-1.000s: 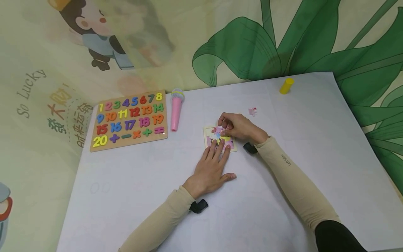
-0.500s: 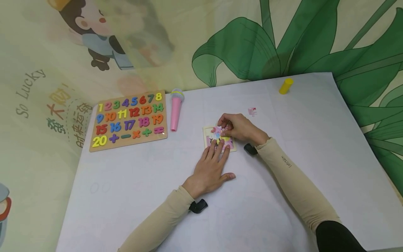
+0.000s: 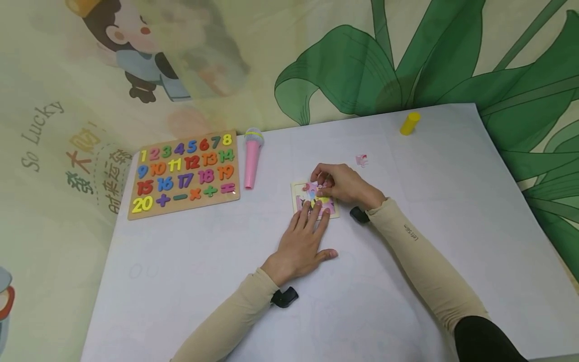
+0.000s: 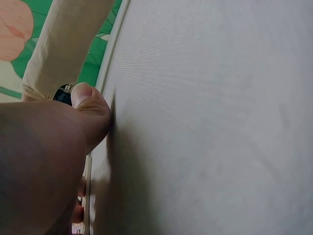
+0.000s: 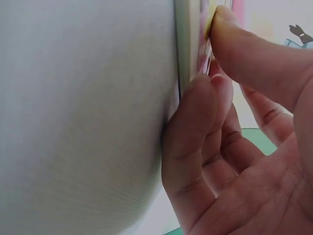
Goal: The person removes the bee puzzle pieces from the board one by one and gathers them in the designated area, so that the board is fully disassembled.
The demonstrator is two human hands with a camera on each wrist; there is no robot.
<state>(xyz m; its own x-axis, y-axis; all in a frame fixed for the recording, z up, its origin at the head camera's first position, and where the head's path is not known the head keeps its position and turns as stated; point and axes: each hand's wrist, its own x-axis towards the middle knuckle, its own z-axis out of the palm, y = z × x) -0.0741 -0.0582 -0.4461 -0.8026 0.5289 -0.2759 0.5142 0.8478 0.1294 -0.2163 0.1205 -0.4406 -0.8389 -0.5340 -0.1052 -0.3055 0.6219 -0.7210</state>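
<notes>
A small square jigsaw puzzle point(image 3: 299, 191) with a pale frame and a pink, yellow and blue picture lies on the white table. My left hand point(image 3: 298, 250) rests on its near edge with straight, spread fingers, the thumb out to the side. At the puzzle's upper right, my right hand point(image 3: 341, 182) has its fingers curled and pinches a pink puzzle piece between thumb and fingers, low over the picture. Those fingers hide most of this piece. In the right wrist view the thumb point(image 5: 254, 54) presses at the puzzle's edge. Another pink puzzle piece point(image 3: 362, 160) lies apart, beyond the right hand.
A wooden number board point(image 3: 185, 173) with colourful digits lies at the left. Beside it is a pink toy microphone point(image 3: 253, 160). Towards the back right stands a yellow cylinder point(image 3: 410, 123). A printed cloth backdrop point(image 3: 339, 70) rises behind the table's far edge.
Both hands stay at the puzzle with hardly any movement. The whole head view shifts very slightly.
</notes>
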